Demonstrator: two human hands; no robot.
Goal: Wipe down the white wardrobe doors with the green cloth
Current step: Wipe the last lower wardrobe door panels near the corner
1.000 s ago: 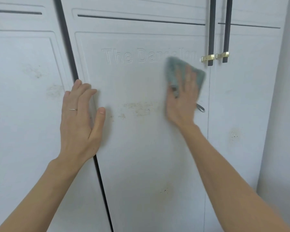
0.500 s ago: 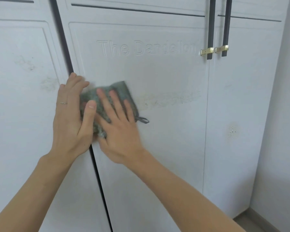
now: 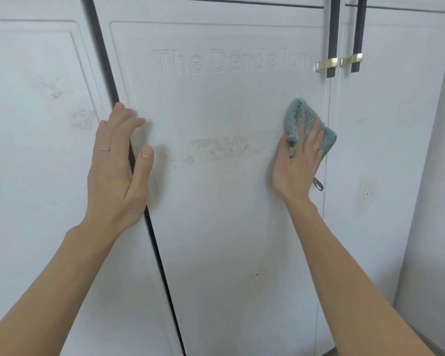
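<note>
white panelled wardrobe door point(image 3: 229, 227) embossed "the dandelion"; right hand point(image 3: 297, 165) presses fluffy green cloth point(image 3: 297, 116) flat; left hand point(image 3: 116, 170) spread.

Green cloth point(image 3: 299, 116): fluffy, bunched, checked trim with hanging loop, pressed flat against middle wardrobe door point(image 3: 229, 214) near its right edge. Door white, panelled, embossed "The Dandelion"; yellowish smear left of cloth, dark specks lower down.

I note matt white doors point(image 3: 229, 214), a fluffy green cloth point(image 3: 299, 116), and glossy brass-look brackets point(image 3: 326, 65) upper right.
</note>
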